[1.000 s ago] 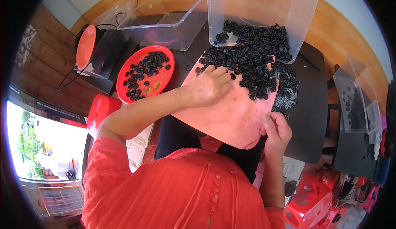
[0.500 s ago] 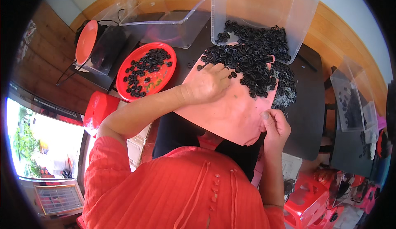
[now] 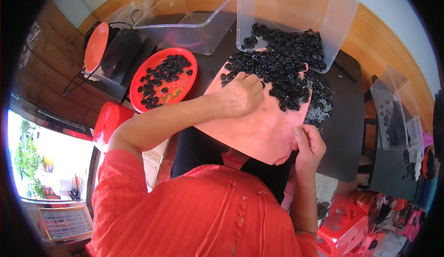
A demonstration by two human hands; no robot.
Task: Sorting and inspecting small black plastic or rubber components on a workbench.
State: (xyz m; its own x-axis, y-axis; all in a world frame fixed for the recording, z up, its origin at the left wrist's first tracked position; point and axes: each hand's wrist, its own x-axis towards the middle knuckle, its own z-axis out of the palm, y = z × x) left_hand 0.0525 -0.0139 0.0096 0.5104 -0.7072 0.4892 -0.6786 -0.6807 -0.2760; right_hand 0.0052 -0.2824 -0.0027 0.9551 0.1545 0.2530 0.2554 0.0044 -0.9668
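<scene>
A pink sheet (image 3: 252, 132) lies over the near edge of the dark table, with a heap of small black oval parts with holes (image 3: 277, 67) on its far side. My left hand (image 3: 241, 96) rests low over the sheet at the heap's near edge, its fingers curled under. Whatever those fingers hold is hidden. At the sheet's right edge is my right hand (image 3: 310, 146), thumb pressed to the bent fingers. I cannot make out what sits in that pinch. To the left, a red oval tray (image 3: 135, 95) carries more black parts.
A clear plastic bin (image 3: 296, 7) is tipped toward the sheet, black parts at its mouth. Another clear bin (image 3: 185, 32) stands at the back left, near an orange plate (image 3: 96, 47). Grey bits (image 3: 319, 113) lie right of the sheet. Red stools (image 3: 342, 224) stand lower right.
My left hand has shifted slightly to the right along the edge of the heap, fingers still curled. My right hand stays at the sheet's right edge.
</scene>
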